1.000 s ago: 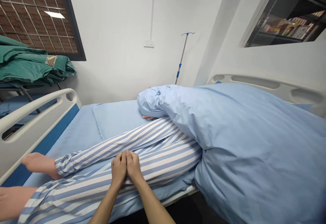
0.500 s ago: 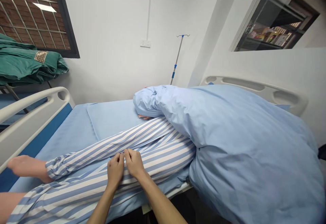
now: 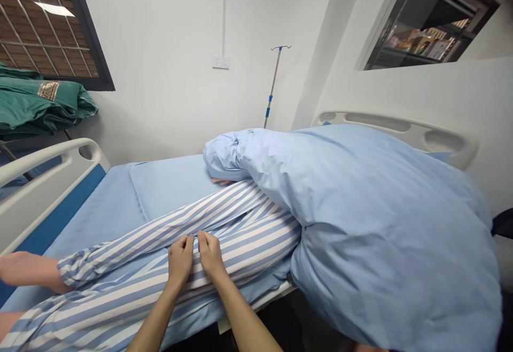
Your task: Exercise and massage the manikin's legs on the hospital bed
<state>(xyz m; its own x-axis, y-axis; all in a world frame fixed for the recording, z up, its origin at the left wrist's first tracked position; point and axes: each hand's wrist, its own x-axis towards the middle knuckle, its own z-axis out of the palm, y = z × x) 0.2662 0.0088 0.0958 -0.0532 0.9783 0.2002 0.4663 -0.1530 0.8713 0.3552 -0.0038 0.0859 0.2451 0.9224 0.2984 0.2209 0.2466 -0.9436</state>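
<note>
My left hand (image 3: pixel 180 259) and my right hand (image 3: pixel 210 256) lie side by side, their fingertips pinching the blue-and-white striped trousers (image 3: pixel 160 230) on a person lying on the bed. The person's bare foot (image 3: pixel 24 268) sticks out of a cuff at the left. A light blue duvet (image 3: pixel 360 218) covers the person's upper body and hides it. A few fingers (image 3: pixel 222 181) poke out from under the duvet's edge, well beyond my hands.
The hospital bed has a blue sheet (image 3: pixel 96 213), a white side rail (image 3: pixel 44 173) at the left and a white end board (image 3: pixel 395 127) at the back. An IV pole (image 3: pixel 272 85) stands by the wall. Folded green cloth (image 3: pixel 40 101) lies beyond the rail.
My hands, flat and pressed together a second ago, have curled and parted slightly, gathering the striped fabric. The whole view has drifted, so the bed sits further left in the picture.
</note>
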